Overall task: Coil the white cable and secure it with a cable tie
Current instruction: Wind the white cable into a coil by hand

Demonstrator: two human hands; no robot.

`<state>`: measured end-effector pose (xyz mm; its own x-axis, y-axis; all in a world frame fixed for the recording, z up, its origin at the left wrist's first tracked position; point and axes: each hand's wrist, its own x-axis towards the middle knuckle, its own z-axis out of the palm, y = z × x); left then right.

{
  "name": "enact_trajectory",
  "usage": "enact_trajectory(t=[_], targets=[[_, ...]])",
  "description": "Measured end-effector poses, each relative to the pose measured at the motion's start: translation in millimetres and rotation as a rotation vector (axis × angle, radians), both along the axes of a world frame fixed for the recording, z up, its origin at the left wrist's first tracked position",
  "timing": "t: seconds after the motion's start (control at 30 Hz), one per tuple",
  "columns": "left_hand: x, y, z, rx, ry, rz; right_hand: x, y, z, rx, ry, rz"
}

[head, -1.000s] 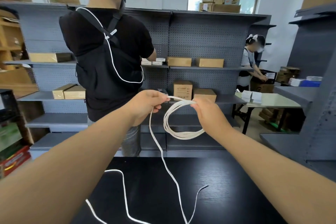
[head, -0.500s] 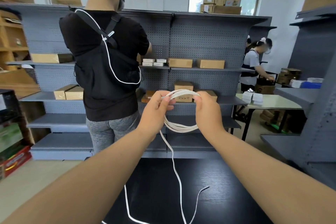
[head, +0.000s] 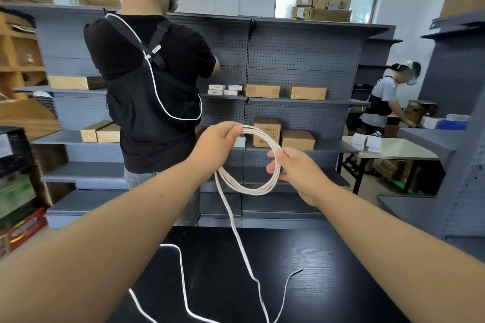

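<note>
On the black wood-grain table [head: 328, 265] lies the loose tail of the thin white cable [head: 249, 191] — soft, light and springy, likely to unwind if released. Above it, the left hand [head: 217, 141] pinches the coil's top and the right hand [head: 299, 168] grips its side — the best holds. Beyond, grey metal shelves [head: 301, 60] carry cardboard boxes [head: 305, 92].

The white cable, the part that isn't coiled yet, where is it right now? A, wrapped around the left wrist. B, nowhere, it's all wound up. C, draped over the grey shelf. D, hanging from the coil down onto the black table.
D: the white cable is looped between the left hand and the right hand, and a loose length drops from the loops onto the black table.
</note>
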<state>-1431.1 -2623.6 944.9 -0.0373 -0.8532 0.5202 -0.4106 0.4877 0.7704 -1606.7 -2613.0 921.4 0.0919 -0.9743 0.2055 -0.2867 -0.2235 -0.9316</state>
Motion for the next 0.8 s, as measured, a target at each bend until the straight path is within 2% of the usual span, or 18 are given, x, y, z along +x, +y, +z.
enact_trajectory(t=[0.13,0.27,0.33,0.47,0.63,0.8], targets=[[1.5,4.6,10.6,-0.032,-0.245,-0.002,-0.7,0.5,2.1,-0.07,0.16,0.068],[0.2,5.8,13.7,-0.023,-0.358,-0.044,3.8,1.7,11.0,-0.174,0.412,0.061],[-0.2,6.1,14.2,-0.035,-0.389,-0.048,6.0,2.0,14.8,-0.199,0.437,0.059],[-2.7,7.0,15.0,-0.072,-0.424,-0.053,11.1,1.8,15.4,-0.184,0.35,0.079],[-2.9,2.4,6.5,-0.043,-0.329,-0.09,14.1,-1.0,14.3,-0.23,0.308,0.017],[-2.8,5.5,0.5,0.181,0.005,-0.269,9.0,-6.6,11.9,-0.261,0.342,0.002]])
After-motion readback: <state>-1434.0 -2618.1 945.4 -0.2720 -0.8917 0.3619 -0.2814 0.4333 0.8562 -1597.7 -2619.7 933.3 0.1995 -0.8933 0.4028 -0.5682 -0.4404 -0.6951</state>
